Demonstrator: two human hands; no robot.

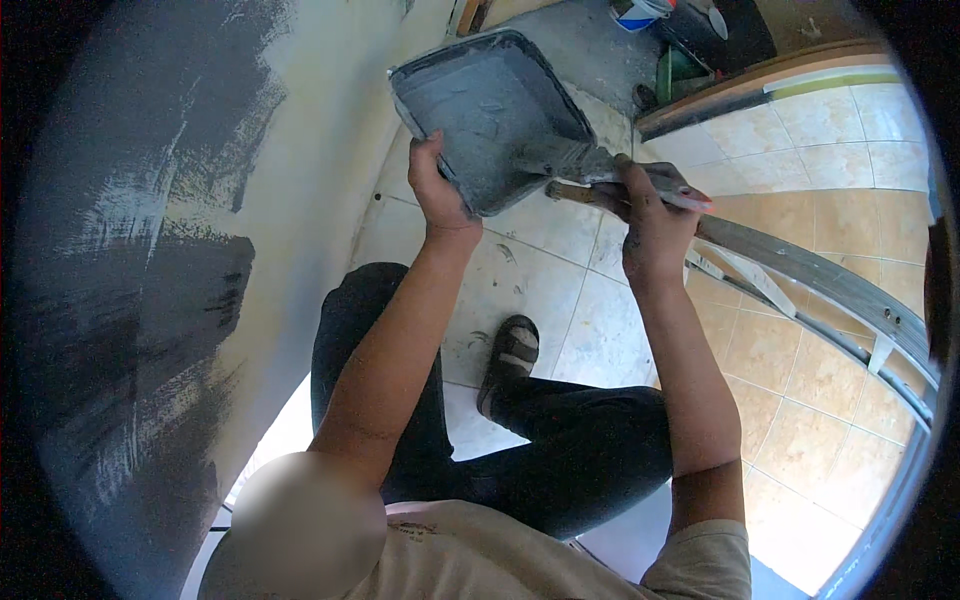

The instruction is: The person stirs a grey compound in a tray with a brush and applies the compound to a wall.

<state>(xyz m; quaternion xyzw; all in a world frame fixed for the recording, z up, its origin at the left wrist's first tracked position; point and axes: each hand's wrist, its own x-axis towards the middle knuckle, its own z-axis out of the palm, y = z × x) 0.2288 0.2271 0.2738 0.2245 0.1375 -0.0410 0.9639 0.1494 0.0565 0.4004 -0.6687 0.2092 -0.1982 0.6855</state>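
Note:
My left hand (442, 192) grips the near left edge of a dark rectangular paint tray (545, 75), thumb over the rim. Grey paint (470, 95) coats the inside of the tray, which I hold out in front of me above the floor. In my right hand (655, 205) is a paintbrush (598, 165), its grey-caked bristles lying in the tray's near right corner. Its handle passes between my fingers and shows a reddish end. A short brownish piece (570, 192) sticks out below the brush beside my fingers; I cannot tell what it is.
A cream wall (310, 130) on the left carries rough dark grey paint (100, 290). A metal ladder (800, 265) stands close at my right. Tan tiles (790, 400) cover the right side. A white bucket (640, 14) sits at the far right, beyond pale floor tiles (530, 275).

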